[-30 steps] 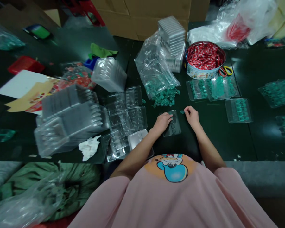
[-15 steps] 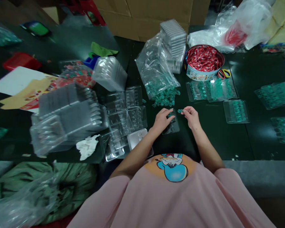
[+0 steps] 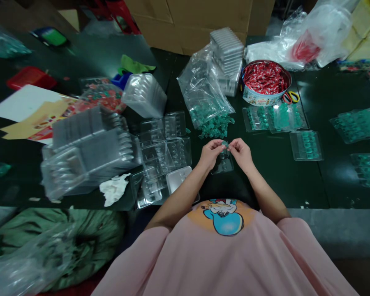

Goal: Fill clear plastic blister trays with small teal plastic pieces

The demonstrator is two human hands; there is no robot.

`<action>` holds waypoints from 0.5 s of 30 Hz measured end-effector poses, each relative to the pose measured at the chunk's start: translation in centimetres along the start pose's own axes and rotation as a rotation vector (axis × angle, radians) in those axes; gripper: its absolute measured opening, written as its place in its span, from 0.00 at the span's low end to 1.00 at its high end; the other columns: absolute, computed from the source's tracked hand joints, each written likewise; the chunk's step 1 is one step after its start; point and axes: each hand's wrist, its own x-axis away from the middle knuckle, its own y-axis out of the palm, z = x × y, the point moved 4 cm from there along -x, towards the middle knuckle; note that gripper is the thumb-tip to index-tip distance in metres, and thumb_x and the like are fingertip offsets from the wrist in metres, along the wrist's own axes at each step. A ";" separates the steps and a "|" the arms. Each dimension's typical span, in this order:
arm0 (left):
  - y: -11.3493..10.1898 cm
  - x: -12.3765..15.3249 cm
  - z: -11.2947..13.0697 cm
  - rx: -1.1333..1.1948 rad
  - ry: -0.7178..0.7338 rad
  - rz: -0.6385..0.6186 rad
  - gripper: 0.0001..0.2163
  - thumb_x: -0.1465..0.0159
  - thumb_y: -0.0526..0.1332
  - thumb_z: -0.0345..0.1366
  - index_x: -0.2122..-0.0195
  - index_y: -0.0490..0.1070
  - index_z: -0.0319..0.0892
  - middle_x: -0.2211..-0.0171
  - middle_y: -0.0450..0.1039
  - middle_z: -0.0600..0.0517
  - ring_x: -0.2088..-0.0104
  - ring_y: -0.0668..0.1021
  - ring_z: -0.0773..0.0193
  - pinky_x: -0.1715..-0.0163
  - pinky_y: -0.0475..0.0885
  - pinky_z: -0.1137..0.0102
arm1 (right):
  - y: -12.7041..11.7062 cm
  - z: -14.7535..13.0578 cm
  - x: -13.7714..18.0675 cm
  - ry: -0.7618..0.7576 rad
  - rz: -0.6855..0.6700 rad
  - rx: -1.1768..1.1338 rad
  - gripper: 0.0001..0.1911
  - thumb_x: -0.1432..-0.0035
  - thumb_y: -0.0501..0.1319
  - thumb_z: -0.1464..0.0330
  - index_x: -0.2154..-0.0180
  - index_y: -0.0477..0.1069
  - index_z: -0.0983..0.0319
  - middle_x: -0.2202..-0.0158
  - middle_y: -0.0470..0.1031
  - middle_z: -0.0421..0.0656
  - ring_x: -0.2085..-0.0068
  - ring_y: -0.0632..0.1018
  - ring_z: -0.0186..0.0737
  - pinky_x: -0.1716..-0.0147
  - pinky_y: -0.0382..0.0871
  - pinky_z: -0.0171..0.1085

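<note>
Both hands raised just above the dark green counter (image 3: 280, 172), left hand (image 3: 210, 154) and right hand (image 3: 241, 153) meeting fingertip to fingertip, together pinching one small green plastic piece (image 3: 225, 143) over a clear plastic blister tray (image 3: 223, 163) lying flat below. Easy to fumble: a pinch shared by two hands on so small a part could let it slip onto the dark counter and get lost against it, or drop into the wrong pocket of the tray. Could also nudge the light tray out of place with a wrist. Loose heap of green pieces (image 3: 216, 125) spilling from the clear plastic bag (image 3: 203, 92) close ahead, easily scattered by a reach. Hard to make out: shape of the piece, tray pockets filled or not, exact finger contact.
</note>
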 end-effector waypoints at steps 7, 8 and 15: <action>0.5 -0.2 -0.2 0.087 -0.040 0.053 0.15 0.56 0.73 0.37 0.68 0.74 0.41 0.73 0.72 0.56 0.70 0.77 0.69 0.68 0.70 0.74 | -0.3 -1.1 -0.3 -0.173 0.090 0.351 0.05 0.40 0.52 0.68 0.68 0.64 0.58 0.67 0.70 0.42 0.65 0.72 0.38 0.62 0.66 0.38; 0.5 -0.2 -0.1 0.104 -0.046 0.059 0.15 0.55 0.73 0.37 0.67 0.74 0.41 0.73 0.72 0.56 0.70 0.77 0.69 0.68 0.70 0.74 | -0.6 -0.9 -0.5 -0.158 0.117 0.338 0.05 0.40 0.52 0.68 0.68 0.64 0.58 0.67 0.70 0.42 0.65 0.72 0.38 0.61 0.67 0.38; -0.2 -0.2 0.7 0.060 -0.103 0.017 0.17 0.54 0.73 0.37 0.63 0.77 0.40 0.69 0.76 0.52 0.70 0.78 0.68 0.69 0.70 0.73 | -1.7 0.6 -2.3 0.047 0.019 -0.039 0.09 0.42 0.59 0.62 0.62 0.74 0.58 0.66 0.77 0.41 0.66 0.78 0.37 0.63 0.71 0.38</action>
